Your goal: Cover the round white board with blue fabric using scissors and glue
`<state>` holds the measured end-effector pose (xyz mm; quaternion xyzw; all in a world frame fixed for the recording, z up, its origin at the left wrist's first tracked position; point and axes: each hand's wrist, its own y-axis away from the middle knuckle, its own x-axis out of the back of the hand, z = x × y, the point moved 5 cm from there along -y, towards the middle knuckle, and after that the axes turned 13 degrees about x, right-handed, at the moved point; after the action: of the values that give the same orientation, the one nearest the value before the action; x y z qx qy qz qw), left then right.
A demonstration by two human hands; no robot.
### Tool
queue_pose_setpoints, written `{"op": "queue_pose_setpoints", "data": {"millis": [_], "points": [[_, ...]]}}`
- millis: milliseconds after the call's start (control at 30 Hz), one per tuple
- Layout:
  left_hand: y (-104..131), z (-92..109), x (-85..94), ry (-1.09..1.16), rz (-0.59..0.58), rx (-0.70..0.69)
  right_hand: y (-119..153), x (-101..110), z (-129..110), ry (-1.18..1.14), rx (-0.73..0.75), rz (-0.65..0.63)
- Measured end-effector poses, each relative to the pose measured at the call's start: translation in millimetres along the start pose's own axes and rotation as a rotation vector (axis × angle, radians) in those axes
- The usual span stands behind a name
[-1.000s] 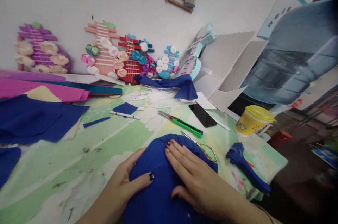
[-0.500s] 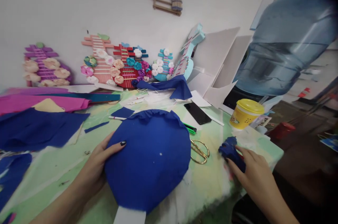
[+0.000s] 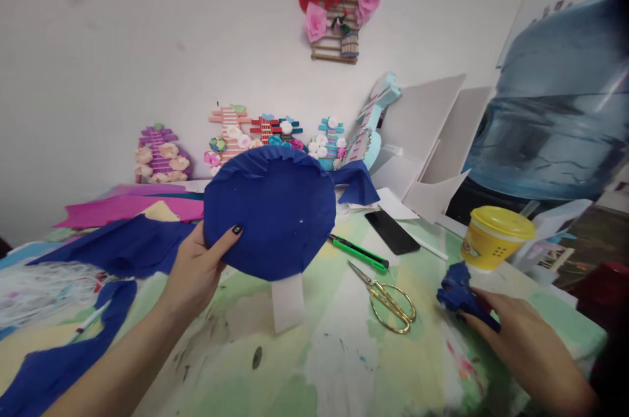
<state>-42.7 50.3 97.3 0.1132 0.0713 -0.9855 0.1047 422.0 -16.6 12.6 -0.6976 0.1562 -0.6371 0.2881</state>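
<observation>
Left hand (image 3: pixel 196 266) clamped on left rim of blue panel (image 3: pixel 270 220), centre frame, thumb on front. Panel faces camera, long axis roughly vertical, white tab (image 3: pixel 288 304) pointing down; can't tell if tab touches surface (image 3: pixel 393 377). Right hand (image 3: pixel 521 332) closed around blue glue gun (image 3: pixel 459 292), axis upper left to lower right. Scissors (image 3: pixel 386 299) in gap between; surface edge near right hand, lower right.

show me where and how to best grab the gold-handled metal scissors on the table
Grip the scissors by both gold loops, probably best from the near right: the loops face that way, while the pointed blades aim far left, near the green-and-black plastic box cutter. They lie flat, so pinch from above.
</observation>
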Motion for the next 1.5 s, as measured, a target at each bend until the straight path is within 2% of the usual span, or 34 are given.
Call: {"op": "queue_pose_setpoints", "data": {"millis": [100,200,233,300,367,400,500,600,667,733,800,867,967,1133,1267,1333,1433,1500], "points": [[11.5,29.9,-3.1,-0.277,0.083,-0.345,-18.1,-0.2,-15.5,-0.132,0.000,0.005],[37.5,49.3,-22.5,-0.781,0.096,-0.855,-48.0,11.1,-58.2,-0.505,-0.060,0.055],[46.4,48.3,-31.9,-0.939,0.060,-1.032,-60.8,11.2,-78.7,-0.721,-0.079,-0.004],[58.5,36.3,-47.4,-1.161,-0.021,-1.310,-88.5,9.1,-125.1,-1.321,-0.099,-0.115],[60.5,18.6,-55.7,-1.269,-0.065,-1.424,-114.5,1.3,-161.5,-1.816,-0.204,-0.168],[59.3,9.4,-57.4,-1.290,-0.072,-1.442,-125.1,-6.5,-172.9,-1.941,-0.276,-0.173],[50.9,-17.5,-54.5,-1.315,-0.089,-1.419,-143.0,-39.5,-186.9,-2.041,-0.450,-0.127],[34.2,-38.8,-43.7,-1.323,-0.125,-1.258,-141.8,-70.6,-186.8,-2.037,-0.549,-0.120],[20.9,-45.6,-33.0,-1.283,-0.046,-1.128,-137.5,-83.4,-182.1,-2.025,-0.590,-0.107],[9.8,-48.3,-22.1,-1.227,0.080,-1.013,-134.9,-90.0,-174.3,-2.008,-0.618,-0.068],[3.1,-49.9,-14.9,-1.193,0.156,-0.915,-134.8,-93.0,-165.4,-1.997,-0.643,-0.023],[1.9,-49.4,-11.7,-1.154,0.182,-0.851,-136.8,-93.4,-158.6,-1.996,-0.633,0.007],[7.9,-43.7,-12.2,-1.086,0.209,-0.828,-139.7,-91.8,-153.9,-1.990,-0.591,0.029],[18.3,-42.0,-26.4,-1.154,0.038,-0.881,-139.4,-90.9,-155.7,-1.953,-0.550,-0.004],[20.0,-42.8,-28.2,-1.161,-0.010,-0.875,-139.8,-95.6,-155.5,-1.912,-0.519,-0.053],[20.9,-42.4,-29.5,-1.130,-0.082,-0.866,-140.7,-98.8,-154.6,-1.892,-0.498,-0.080],[22.6,-40.3,-32.2,-1.056,-0.223,-0.819,-142.6,-102.1,-153.9,-1.848,-0.456,-0.113],[21.7,-40.4,-33.2,-1.022,-0.303,-0.717,-143.5,-102.9,-155.3,-1.799,-0.417,-0.133]]}}
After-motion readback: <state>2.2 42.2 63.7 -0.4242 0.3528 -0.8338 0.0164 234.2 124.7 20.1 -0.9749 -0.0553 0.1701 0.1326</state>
